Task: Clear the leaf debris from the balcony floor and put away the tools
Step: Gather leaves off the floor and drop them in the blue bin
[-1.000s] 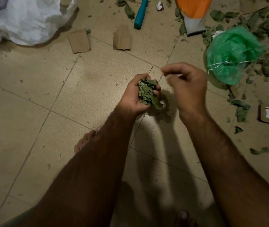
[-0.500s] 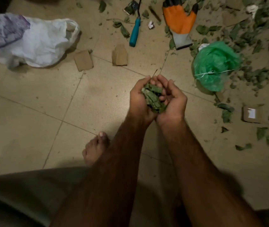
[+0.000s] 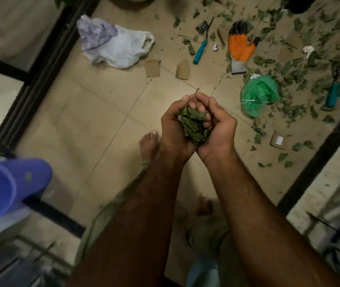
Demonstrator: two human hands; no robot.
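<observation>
A bunch of green leaves (image 3: 193, 126) sits cupped between my two hands, well above the tiled floor. My left hand (image 3: 173, 127) curls round its left side and my right hand (image 3: 219, 127) closes against its right side, fingers bent over the top. Many loose leaves (image 3: 301, 79) still litter the floor at the upper right. Tools lie among them: a teal-handled tool (image 3: 200, 49), a second teal-handled tool (image 3: 333, 94) and an orange work glove (image 3: 240, 47).
A white plastic bag (image 3: 119, 48) lies at the upper left and a crumpled green bag (image 3: 258, 95) to the right of my hands. Cardboard scraps (image 3: 152, 68) dot the tiles. A blue bucket (image 3: 5, 185) stands at the left. Dark door frames border both sides; my bare feet are below.
My right hand joined the left to cup the leaves. The view has pulled back and upward, bringing the blue bucket, door frame and more of the floor into sight.
</observation>
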